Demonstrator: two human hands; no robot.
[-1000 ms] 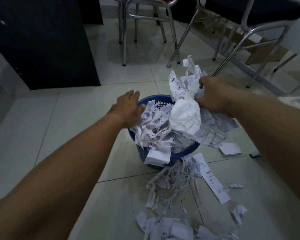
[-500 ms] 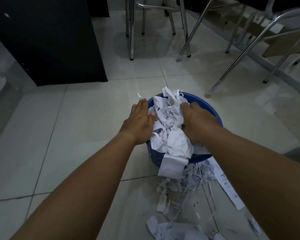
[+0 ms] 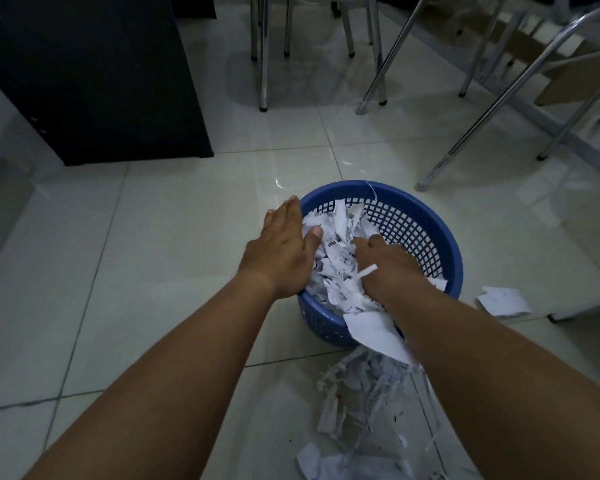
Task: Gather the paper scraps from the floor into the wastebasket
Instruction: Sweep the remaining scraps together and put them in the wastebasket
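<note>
A blue mesh wastebasket (image 3: pixel 430 216) stands on the tiled floor, holding a heap of white paper scraps (image 3: pixel 340 258). My left hand (image 3: pixel 281 251) lies flat with straight fingers over the basket's left rim, thumb on the paper. My right hand (image 3: pixel 388 265) is down inside the basket with its fingers curled into the scraps, fingertips buried. One white sheet (image 3: pixel 374 334) hangs over the near rim. More shredded scraps (image 3: pixel 361 393) lie on the floor in front of the basket, and a single piece (image 3: pixel 503 301) lies to its right.
A black cabinet (image 3: pixel 101 81) stands at the back left. Chrome chair legs (image 3: pixel 264 64) rise behind the basket, and more slanted metal legs (image 3: pixel 465 140) stand at the back right. Bare tiles spread to the left of the basket.
My right hand carried a paper bundle from above the basket's right side down into it and pushed it deep. The heap now sits lower, and the far mesh wall shows.
</note>
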